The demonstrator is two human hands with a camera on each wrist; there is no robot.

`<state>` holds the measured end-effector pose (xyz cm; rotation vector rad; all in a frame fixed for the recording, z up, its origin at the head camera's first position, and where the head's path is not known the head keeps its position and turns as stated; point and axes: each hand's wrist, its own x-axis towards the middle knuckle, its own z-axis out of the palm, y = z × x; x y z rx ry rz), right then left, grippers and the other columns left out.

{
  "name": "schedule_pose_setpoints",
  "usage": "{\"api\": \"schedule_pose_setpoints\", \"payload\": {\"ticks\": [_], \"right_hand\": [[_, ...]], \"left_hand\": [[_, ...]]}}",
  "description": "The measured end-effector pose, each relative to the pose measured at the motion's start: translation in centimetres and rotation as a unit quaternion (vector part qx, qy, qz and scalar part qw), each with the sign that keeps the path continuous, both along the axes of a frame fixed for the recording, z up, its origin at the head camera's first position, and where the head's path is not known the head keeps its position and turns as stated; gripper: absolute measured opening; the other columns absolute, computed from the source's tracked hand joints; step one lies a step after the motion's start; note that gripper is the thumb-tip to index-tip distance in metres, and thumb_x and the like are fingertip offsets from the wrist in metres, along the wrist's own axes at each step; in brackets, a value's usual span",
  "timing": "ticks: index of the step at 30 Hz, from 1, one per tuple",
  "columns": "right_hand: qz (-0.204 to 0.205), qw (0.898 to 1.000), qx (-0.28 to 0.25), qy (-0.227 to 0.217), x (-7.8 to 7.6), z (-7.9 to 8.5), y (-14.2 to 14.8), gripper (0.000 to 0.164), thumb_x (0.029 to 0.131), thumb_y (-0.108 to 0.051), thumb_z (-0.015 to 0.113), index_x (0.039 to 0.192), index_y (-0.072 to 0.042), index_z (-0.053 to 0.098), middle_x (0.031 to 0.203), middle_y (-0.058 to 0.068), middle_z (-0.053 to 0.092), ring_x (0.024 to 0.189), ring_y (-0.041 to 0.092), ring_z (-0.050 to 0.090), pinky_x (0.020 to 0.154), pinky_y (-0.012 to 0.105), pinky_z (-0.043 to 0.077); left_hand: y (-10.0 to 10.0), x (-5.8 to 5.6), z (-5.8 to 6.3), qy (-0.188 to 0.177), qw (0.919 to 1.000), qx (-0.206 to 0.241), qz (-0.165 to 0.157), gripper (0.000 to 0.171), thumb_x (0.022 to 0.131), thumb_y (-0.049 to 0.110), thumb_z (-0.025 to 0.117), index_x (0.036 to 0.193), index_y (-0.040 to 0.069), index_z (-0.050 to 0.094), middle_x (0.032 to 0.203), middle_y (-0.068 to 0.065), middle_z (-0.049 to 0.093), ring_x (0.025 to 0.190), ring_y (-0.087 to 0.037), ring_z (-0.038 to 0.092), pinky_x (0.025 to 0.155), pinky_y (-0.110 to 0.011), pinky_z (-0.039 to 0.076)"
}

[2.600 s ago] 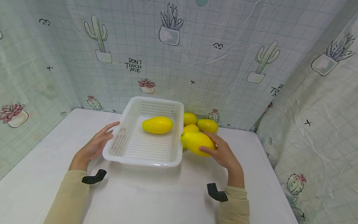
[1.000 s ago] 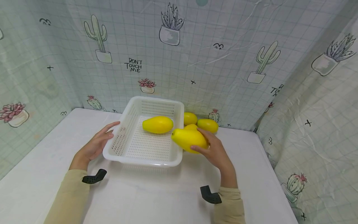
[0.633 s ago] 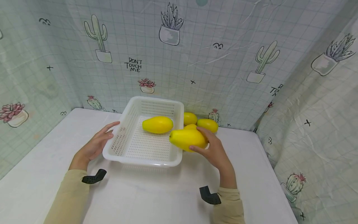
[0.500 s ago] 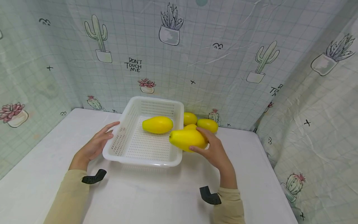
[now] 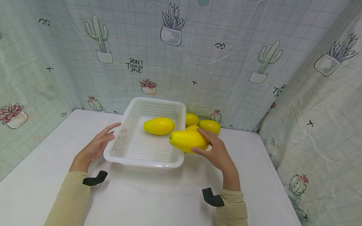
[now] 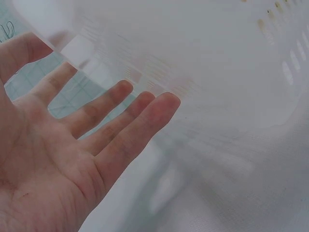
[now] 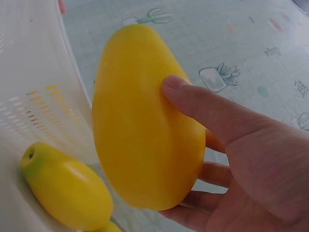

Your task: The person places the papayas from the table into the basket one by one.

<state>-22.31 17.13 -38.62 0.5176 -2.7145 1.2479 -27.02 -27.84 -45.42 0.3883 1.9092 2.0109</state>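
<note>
My right hand [image 5: 216, 152] grips a large yellow papaya [image 5: 189, 140], its thumb on the near side and fingers round the far side. In the right wrist view the held papaya [image 7: 145, 116] fills the middle. Its narrow end reaches over the right rim of a white perforated basket [image 5: 154, 164]. My left hand [image 5: 96, 146] lies along the basket's left side, fingertips touching it. The left wrist view shows those fingers [image 6: 130, 128] mostly straight against the basket wall [image 6: 193, 53]. Inside the basket lies another papaya [image 5: 159, 126], on its side.
Right of the basket, several yellow fruits sit close together: one behind its rim [image 5: 192, 120], one farther right [image 5: 210, 126], one partly hidden by the held papaya [image 5: 192, 127]. A cactus-print cloth [image 5: 198, 62] hangs behind the white table [image 5: 152, 201].
My right hand has carried the papaya left, from beside the basket to over its right rim, with only a slight shift in the last half second. My left hand and the basket have stayed put.
</note>
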Motion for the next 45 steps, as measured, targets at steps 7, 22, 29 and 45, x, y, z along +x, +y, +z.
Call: {"api": "schedule_pose_setpoints", "payload": {"ticks": [7,22,29,45], "right_hand": [[0.016,1.0,-0.003,0.011,0.1,0.1,0.1,0.066,0.078,-0.044,0.067,0.137,-0.037,0.037,0.141,-0.012,0.04,0.126,0.015,0.042,0.102,0.041,0.039],[0.018,0.999,-0.002,0.043,0.0,0.1,-0.4,0.072,0.073,-0.032,0.075,0.135,-0.033,0.04,0.141,-0.011,0.04,0.125,0.013,0.042,0.096,0.039,0.044],[0.017,0.998,0.002,0.057,0.0,0.1,-0.6,0.071,0.072,-0.031,0.075,0.135,-0.028,0.042,0.14,-0.011,0.041,0.124,0.013,0.043,0.094,0.037,0.045],[0.031,0.997,0.0,0.066,0.3,0.2,-1.7,0.072,0.071,-0.03,0.077,0.134,-0.035,0.042,0.139,-0.013,0.04,0.121,0.012,0.044,0.095,0.036,0.045]], "left_hand": [[0.2,0.3,0.4,0.004,0.9999,-0.01,0.001,0.053,0.099,0.017,0.031,0.147,0.026,0.01,0.147,-0.008,0.023,0.119,-0.008,0.048,0.089,-0.031,0.045],[-0.2,-0.3,-0.6,-0.006,0.9999,0.003,0.012,0.052,0.099,0.017,0.031,0.146,0.03,0.014,0.146,-0.004,0.026,0.118,-0.008,0.049,0.088,-0.032,0.046],[-0.3,-0.5,-0.8,-0.001,0.9999,0.014,0.006,0.052,0.099,0.017,0.032,0.146,0.028,0.014,0.145,-0.003,0.027,0.117,-0.009,0.051,0.088,-0.032,0.047],[-0.4,-0.5,-0.9,0.002,0.9999,0.011,0.003,0.052,0.099,0.018,0.032,0.146,0.028,0.014,0.145,-0.003,0.028,0.117,-0.009,0.051,0.088,-0.033,0.047]]}}
